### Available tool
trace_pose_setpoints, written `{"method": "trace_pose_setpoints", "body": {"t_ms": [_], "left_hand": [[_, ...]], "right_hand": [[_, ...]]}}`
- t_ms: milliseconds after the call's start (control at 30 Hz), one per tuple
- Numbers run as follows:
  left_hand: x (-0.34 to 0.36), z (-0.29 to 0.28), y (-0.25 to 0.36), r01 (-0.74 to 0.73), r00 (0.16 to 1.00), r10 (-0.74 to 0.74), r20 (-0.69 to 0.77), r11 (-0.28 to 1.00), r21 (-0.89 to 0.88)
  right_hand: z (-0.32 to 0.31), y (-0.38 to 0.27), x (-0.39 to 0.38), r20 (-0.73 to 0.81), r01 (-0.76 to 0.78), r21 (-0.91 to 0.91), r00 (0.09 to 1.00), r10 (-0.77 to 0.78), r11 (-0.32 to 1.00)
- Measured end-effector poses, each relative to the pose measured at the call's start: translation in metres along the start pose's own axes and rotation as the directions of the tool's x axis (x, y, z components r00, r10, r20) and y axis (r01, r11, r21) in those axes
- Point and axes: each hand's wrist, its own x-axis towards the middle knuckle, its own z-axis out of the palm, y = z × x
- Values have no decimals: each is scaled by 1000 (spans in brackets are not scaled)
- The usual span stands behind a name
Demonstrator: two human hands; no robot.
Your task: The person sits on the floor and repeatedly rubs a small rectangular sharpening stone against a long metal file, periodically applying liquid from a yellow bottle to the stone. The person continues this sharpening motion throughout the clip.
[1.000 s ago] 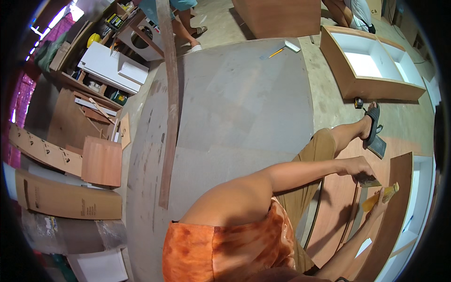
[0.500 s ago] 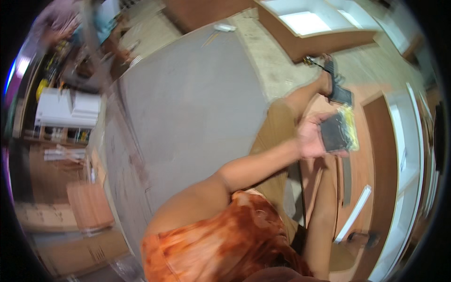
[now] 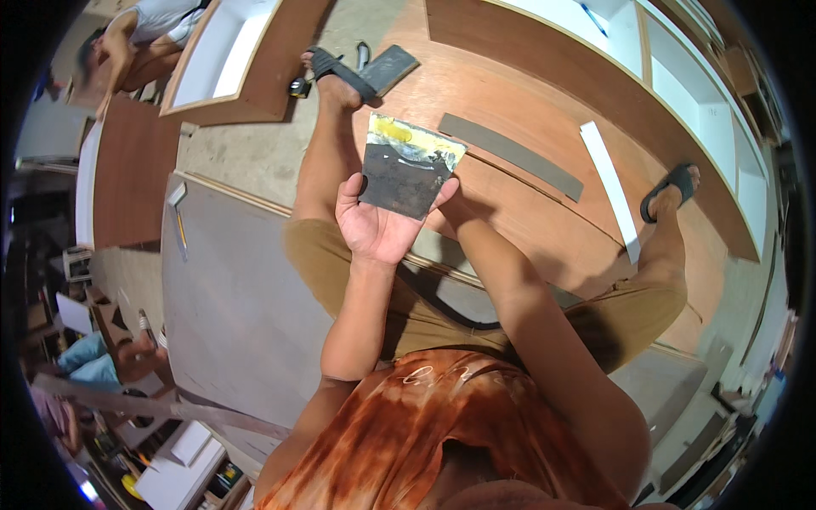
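Observation:
A dark, flat square plate (image 3: 399, 183) smeared with yellow and whitish paste along its far edge rests on my left hand (image 3: 382, 229), which is turned palm up with fingers gripping its sides. My right forearm reaches up behind that plate, so my right hand (image 3: 450, 204) is mostly hidden at its right edge and what it holds cannot be seen. Beyond them, a dark grey strip (image 3: 510, 153) and a white strip (image 3: 610, 191) lie on a plywood panel (image 3: 510, 85) between my spread legs.
Cabinet boxes stand along the far right (image 3: 688, 110), one with a blue pen (image 3: 593, 19), and upper left (image 3: 221, 51). A grey board (image 3: 229, 297) carries a pencil (image 3: 181, 229). A tape measure (image 3: 299, 87) is by my left foot. Other people are at upper left (image 3: 153, 38) and lower left (image 3: 93, 361).
My view has swung round to the right. The plate has come from low at my right to in front of me, and my left hand has turned palm up beneath it.

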Motion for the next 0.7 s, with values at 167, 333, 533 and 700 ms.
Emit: {"method": "trace_pose_setpoints", "body": {"t_ms": [167,333,533,700], "left_hand": [[37,-15,-36,39,999,-31,-45,981,190],[113,-123,-69,-16,983,166,-76,494,869],[135,-189,-86,-224,959,-50,279,-735,639],[142,-214,-84,-257,942,-157,296,-905,338]], "right_hand": [[-58,-2,-16,141,-71,-118,986,87,990],[-4,142,29,-442,283,-115,844,-304,952],[-48,203,47,-252,303,-245,897,-362,921],[-44,201,50,-271,298,-212,897,-349,931]]}}
